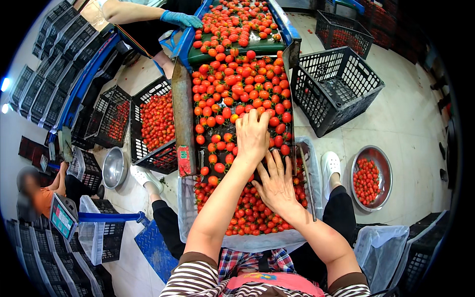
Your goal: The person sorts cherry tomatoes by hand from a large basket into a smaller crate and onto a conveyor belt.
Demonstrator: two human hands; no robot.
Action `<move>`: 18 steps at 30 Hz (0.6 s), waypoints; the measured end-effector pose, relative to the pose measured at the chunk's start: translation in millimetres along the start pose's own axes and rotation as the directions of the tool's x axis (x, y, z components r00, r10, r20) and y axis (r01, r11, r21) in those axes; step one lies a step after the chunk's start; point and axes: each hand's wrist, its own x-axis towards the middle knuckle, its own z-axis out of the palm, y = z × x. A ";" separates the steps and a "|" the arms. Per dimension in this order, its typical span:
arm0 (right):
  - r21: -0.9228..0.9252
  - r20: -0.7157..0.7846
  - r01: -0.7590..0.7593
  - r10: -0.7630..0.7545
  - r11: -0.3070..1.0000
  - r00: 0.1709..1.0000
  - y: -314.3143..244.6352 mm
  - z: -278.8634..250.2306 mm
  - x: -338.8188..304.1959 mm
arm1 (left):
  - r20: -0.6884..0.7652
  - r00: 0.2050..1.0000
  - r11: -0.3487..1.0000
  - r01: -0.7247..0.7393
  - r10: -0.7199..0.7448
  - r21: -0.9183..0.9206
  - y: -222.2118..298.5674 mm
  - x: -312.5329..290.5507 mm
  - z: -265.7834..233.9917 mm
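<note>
Red cherry tomatoes [237, 90] cover the sloping chute [184, 119] in front of me, some with green stems. My left hand [253, 137] is over the middle of the chute, its fingers curled down among the tomatoes. Whatever its fingertips close on is hidden. Closer to me, my right hand [277, 183] is open with the fingers spread, palm down at the chute's lower end. Below it, a crate lined with pale plastic [267, 242] sits between my legs and holds many cherry tomatoes. Both forearms cover part of it.
Across the chute's far end, another person's blue-gloved hand [182, 19] rests by the conveyor [292, 29]. Black crates stand left [153, 89] and right [338, 91]. Metal bowls sit at right [389, 179] and left [115, 168]. A scale [63, 216] with a blue platform is lower left.
</note>
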 end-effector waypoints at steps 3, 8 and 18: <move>-0.012 -0.026 0.029 -0.030 0.999 0.999 -2.4 -1.0 0.1 | -0.127 0.991 0.983 -0.070 0.049 -0.167 -6.1 -15.0 -5.3; -0.006 -0.055 0.045 -0.045 0.999 0.997 6.1 0.2 -3.0 | -0.559 0.818 0.990 -0.096 0.138 0.103 -45.1 -19.6 -96.2; 0.052 -0.066 -0.055 0.059 0.997 0.996 1.0 -6.2 -3.7 | 0.026 0.995 0.985 0.097 -0.101 0.141 -56.0 19.7 -33.1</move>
